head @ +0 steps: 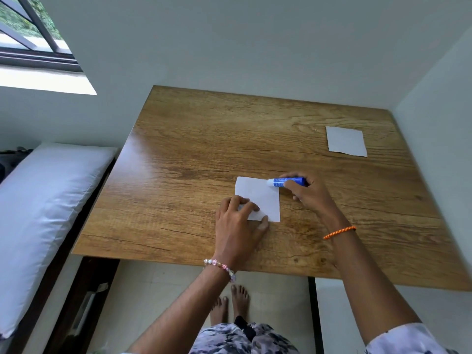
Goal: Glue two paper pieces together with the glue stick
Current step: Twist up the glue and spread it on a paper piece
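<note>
Right hand [310, 194] grips the blue glue stick [287, 181], tip on the top right corner of the near paper [260, 195]. Left hand [237, 223] presses that sheet's lower left with fingers slightly bent. Second paper [346, 141] lies well apart, far right on the surface [204, 149].

A person in a purple-and-black floral garment [245, 338], barefoot, wears a pastel beaded bracelet [221, 267] on the left wrist and an orange braided band [339, 232] on the right.
</note>
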